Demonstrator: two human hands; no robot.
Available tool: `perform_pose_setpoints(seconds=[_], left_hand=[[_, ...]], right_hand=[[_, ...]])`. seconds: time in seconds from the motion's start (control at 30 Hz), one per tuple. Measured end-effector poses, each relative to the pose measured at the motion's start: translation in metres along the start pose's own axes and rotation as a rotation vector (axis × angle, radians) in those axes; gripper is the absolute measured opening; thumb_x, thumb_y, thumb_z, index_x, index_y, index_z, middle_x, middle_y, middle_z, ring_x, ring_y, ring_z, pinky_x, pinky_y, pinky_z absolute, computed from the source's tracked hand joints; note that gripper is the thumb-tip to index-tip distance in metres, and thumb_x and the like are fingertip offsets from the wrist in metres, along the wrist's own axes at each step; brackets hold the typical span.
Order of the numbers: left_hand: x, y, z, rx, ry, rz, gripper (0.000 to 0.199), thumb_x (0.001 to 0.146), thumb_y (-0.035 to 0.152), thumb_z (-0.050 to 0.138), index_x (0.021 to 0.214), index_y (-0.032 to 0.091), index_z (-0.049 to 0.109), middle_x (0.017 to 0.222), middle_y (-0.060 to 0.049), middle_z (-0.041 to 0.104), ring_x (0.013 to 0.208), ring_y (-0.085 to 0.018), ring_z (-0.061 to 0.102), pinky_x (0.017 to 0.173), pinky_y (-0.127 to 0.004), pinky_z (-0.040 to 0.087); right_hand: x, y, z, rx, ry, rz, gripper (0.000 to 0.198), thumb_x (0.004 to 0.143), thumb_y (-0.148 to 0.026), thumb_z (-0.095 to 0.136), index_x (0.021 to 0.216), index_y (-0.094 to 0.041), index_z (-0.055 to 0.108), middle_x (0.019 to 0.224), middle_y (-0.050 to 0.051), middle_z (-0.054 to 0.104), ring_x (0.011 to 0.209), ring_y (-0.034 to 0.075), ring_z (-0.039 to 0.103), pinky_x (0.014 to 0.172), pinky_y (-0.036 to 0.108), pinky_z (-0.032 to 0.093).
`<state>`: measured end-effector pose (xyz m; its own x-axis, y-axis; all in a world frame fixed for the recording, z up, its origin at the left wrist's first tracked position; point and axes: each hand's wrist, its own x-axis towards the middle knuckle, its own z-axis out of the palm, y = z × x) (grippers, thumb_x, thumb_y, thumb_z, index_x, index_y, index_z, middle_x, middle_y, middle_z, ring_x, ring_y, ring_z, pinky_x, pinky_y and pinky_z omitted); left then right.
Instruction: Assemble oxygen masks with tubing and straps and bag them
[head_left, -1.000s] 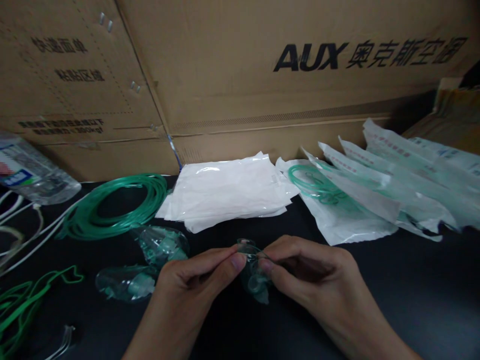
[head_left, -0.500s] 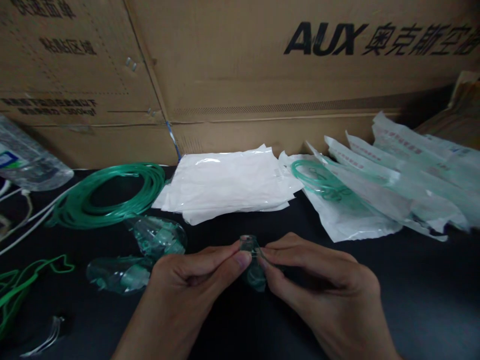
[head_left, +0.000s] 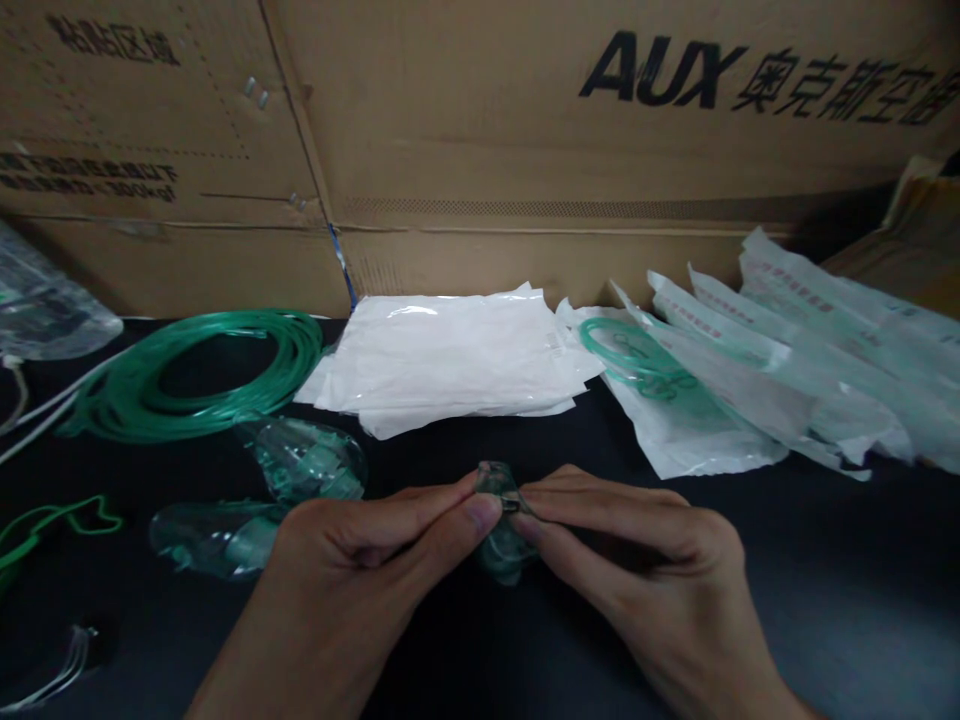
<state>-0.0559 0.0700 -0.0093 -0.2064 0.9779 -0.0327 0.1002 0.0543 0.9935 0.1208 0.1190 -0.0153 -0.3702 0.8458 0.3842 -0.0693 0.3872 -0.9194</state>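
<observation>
Between my hands, a clear green-tinted oxygen mask is held low over the black table. My left hand pinches it with thumb and forefinger on one side of its narrow end. From the other side, my right hand pinches the same part. A small shiny metal strip shows between the thumbs. Much of the mask is hidden by fingers. Two more clear oxygen masks with green parts lie to the left, the farther mask and the nearer mask, partly behind my left hand.
At the back left lies a coil of green tubing, with a clear bottle beyond it. White pouches are stacked centrally. Packed pouches with green tubing lean at right. Green elastic and thin clear strips lie left. Cardboard stands behind.
The metal strip between my thumbs shows more plainly, and the mask's narrow end looks tilted and pressed. Both hands keep their pinch. The whole view has shifted slightly.
</observation>
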Motion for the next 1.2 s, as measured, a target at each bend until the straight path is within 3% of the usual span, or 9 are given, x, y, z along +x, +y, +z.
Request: perform_pose_setpoints(seconds=[0.1, 0.4, 0.53, 0.73, 0.87, 1.0, 1.2], left_hand=[[0.000, 0.001, -0.002, -0.098, -0.105, -0.054, 0.009, 0.082, 0.034, 0.078, 0.085, 0.040, 0.084, 0.090, 0.009, 0.082, 0.095, -0.020, 0.081, 0.096, -0.029, 0.057], [0.000, -0.006, -0.007, -0.189, -0.144, -0.314, 0.021, 0.076, 0.051, 0.084, 0.091, 0.037, 0.085, 0.095, 0.006, 0.084, 0.108, -0.022, 0.078, 0.103, -0.030, 0.056], [-0.001, -0.005, -0.007, -0.166, -0.158, -0.281, 0.023, 0.074, 0.054, 0.084, 0.087, 0.035, 0.085, 0.086, 0.005, 0.084, 0.101, -0.023, 0.079, 0.104, -0.033, 0.055], [-0.003, -0.002, -0.003, -0.207, -0.138, -0.250, 0.014, 0.079, 0.044, 0.081, 0.088, 0.034, 0.086, 0.084, 0.005, 0.084, 0.087, -0.023, 0.082, 0.104, -0.040, 0.056], [-0.002, -0.001, -0.005, -0.233, -0.171, -0.299, 0.013, 0.078, 0.044, 0.083, 0.087, 0.034, 0.085, 0.091, 0.005, 0.084, 0.099, -0.025, 0.080, 0.105, -0.040, 0.054], [0.001, -0.004, -0.008, -0.259, -0.246, -0.236, 0.012, 0.086, 0.040, 0.078, 0.096, 0.036, 0.084, 0.106, 0.006, 0.082, 0.111, -0.022, 0.076, 0.107, -0.035, 0.052], [0.003, -0.008, -0.008, -0.208, -0.179, -0.130, 0.016, 0.083, 0.030, 0.081, 0.097, 0.038, 0.083, 0.105, 0.005, 0.082, 0.103, -0.022, 0.079, 0.095, -0.028, 0.060]], right_hand=[[0.000, 0.000, -0.002, 0.028, -0.027, 0.039, 0.033, 0.082, -0.003, 0.080, 0.101, -0.029, 0.086, 0.090, 0.005, 0.086, 0.074, 0.017, 0.077, 0.068, 0.023, 0.064], [0.005, -0.006, -0.007, 0.089, -0.081, 0.159, 0.016, 0.087, -0.016, 0.081, 0.097, -0.028, 0.087, 0.088, 0.005, 0.085, 0.079, 0.015, 0.078, 0.070, 0.016, 0.062], [0.004, -0.006, -0.009, 0.138, -0.075, 0.258, 0.011, 0.085, -0.022, 0.084, 0.092, -0.029, 0.088, 0.087, 0.005, 0.083, 0.079, 0.015, 0.077, 0.070, 0.017, 0.062], [0.001, -0.003, -0.010, 0.285, -0.120, 0.353, 0.012, 0.089, -0.022, 0.080, 0.095, -0.030, 0.087, 0.090, 0.005, 0.080, 0.085, 0.017, 0.073, 0.078, 0.027, 0.061], [0.001, 0.000, -0.012, 0.343, -0.185, 0.371, 0.010, 0.091, -0.025, 0.079, 0.094, -0.029, 0.087, 0.092, 0.004, 0.077, 0.087, 0.017, 0.069, 0.080, 0.028, 0.056], [0.003, 0.002, -0.014, 0.424, -0.203, 0.405, 0.008, 0.092, -0.027, 0.078, 0.090, -0.025, 0.086, 0.088, 0.002, 0.074, 0.083, 0.014, 0.065, 0.078, 0.025, 0.051], [0.004, -0.001, -0.013, 0.474, -0.162, 0.465, 0.014, 0.092, -0.035, 0.078, 0.091, -0.021, 0.079, 0.083, 0.000, 0.072, 0.078, 0.012, 0.062, 0.072, 0.024, 0.049]])
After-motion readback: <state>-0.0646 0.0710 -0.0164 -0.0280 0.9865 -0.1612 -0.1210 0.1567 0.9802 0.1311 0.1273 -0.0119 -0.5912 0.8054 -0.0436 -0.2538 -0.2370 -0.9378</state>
